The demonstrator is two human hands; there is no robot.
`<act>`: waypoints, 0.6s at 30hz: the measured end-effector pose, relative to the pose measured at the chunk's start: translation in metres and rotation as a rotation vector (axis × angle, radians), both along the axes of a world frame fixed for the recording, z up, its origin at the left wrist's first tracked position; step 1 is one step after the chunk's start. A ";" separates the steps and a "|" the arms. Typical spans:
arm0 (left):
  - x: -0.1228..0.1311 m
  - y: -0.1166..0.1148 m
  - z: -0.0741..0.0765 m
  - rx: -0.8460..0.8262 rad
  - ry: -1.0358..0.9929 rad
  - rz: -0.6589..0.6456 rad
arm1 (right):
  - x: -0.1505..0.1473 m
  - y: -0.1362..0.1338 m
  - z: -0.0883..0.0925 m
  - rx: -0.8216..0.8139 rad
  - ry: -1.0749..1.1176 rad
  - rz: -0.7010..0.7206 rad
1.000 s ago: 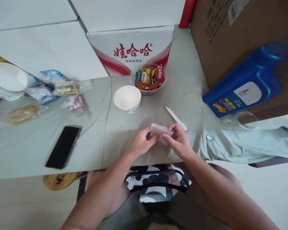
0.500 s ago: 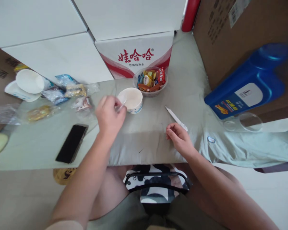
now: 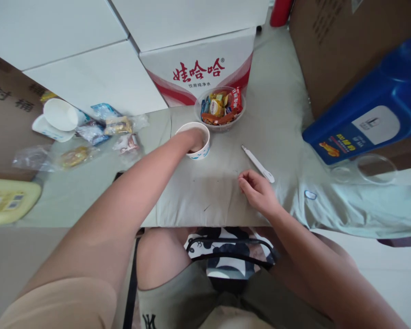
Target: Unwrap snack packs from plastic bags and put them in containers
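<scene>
My left hand (image 3: 195,139) reaches down into a white paper bowl (image 3: 201,156) with blue marks on its side. The bowl's wall hides its fingers, so whatever they hold does not show. On the cloth to the right, my right hand (image 3: 256,189) rests with its fingers curled in and nothing visible in them. Just above that hand lies a slim white knife-like tool (image 3: 258,163), its narrow tip pointing away. Behind the paper bowl, a clear round tub (image 3: 222,128) holds several wrapped snacks (image 3: 219,107).
A large blue bottle (image 3: 366,109) leans at the right beside clear plastic cups (image 3: 376,169). Snack packets (image 3: 118,125) and white paper bowls (image 3: 60,116) lie at the left. A yellow container (image 3: 12,201) stands at the far left. A white-and-red carton (image 3: 198,68) backs the table.
My left hand has moved right and down into the paper bowl; the clear piece it pinched is now out of sight. My right hand stays beside the white tool. The view has shifted slightly.
</scene>
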State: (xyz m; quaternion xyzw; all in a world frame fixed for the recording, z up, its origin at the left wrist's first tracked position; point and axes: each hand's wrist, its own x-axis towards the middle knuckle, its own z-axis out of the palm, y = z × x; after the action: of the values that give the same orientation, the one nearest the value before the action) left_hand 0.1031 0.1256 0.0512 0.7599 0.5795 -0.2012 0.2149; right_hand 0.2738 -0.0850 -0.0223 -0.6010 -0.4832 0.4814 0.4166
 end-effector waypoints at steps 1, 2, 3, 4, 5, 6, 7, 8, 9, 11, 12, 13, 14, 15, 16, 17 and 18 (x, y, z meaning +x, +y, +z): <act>0.001 -0.002 0.006 -0.085 -0.030 0.054 | 0.000 0.000 0.000 0.004 -0.021 0.006; 0.002 -0.004 0.015 -0.183 -0.068 0.116 | 0.000 0.000 0.001 0.006 -0.034 0.013; 0.002 -0.005 0.026 -0.280 -0.116 0.188 | 0.000 0.000 0.001 0.007 -0.041 0.018; 0.000 -0.006 0.039 -0.330 -0.173 0.235 | 0.000 0.000 0.002 0.006 -0.042 0.020; -0.004 -0.006 0.054 -0.322 -0.220 0.250 | 0.000 -0.001 0.002 0.004 -0.040 0.022; -0.010 -0.005 0.068 -0.255 -0.274 0.252 | 0.000 -0.001 0.003 0.002 -0.037 0.021; -0.020 -0.005 0.082 -0.107 -0.397 0.238 | 0.000 -0.002 0.003 0.000 -0.037 0.018; -0.032 -0.003 0.094 0.068 -0.482 0.225 | 0.000 -0.003 0.004 -0.003 -0.039 0.017; -0.048 -0.002 0.102 0.253 -0.498 0.220 | 0.000 -0.003 0.004 -0.006 -0.043 0.018; -0.087 0.001 0.107 0.548 -0.411 0.268 | 0.001 -0.005 0.004 -0.007 -0.064 0.028; -0.109 0.001 0.102 0.632 -0.336 0.308 | 0.001 -0.006 0.004 -0.005 -0.082 0.034; -0.132 0.001 0.094 0.684 -0.256 0.368 | 0.001 -0.006 0.004 -0.003 -0.104 0.043; -0.155 0.000 0.082 0.719 -0.181 0.418 | 0.001 -0.007 0.004 -0.001 -0.131 0.053; -0.177 -0.001 0.068 0.715 -0.129 0.450 | 0.000 -0.008 0.004 0.001 -0.162 0.062; -0.197 -0.004 0.053 0.651 -0.124 0.436 | -0.001 -0.008 0.004 0.005 -0.193 0.071; -0.214 -0.006 0.038 0.598 -0.130 0.462 | -0.002 -0.008 0.004 0.010 -0.223 0.079; -0.227 -0.009 0.024 0.517 -0.148 0.486 | -0.003 -0.008 0.004 0.017 -0.248 0.084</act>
State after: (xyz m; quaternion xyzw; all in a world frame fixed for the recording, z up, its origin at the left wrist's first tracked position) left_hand -0.1241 0.1164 0.0750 0.6418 0.7578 0.0645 0.0984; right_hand 0.2703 -0.0931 -0.0184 -0.6318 -0.5595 0.4163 0.3382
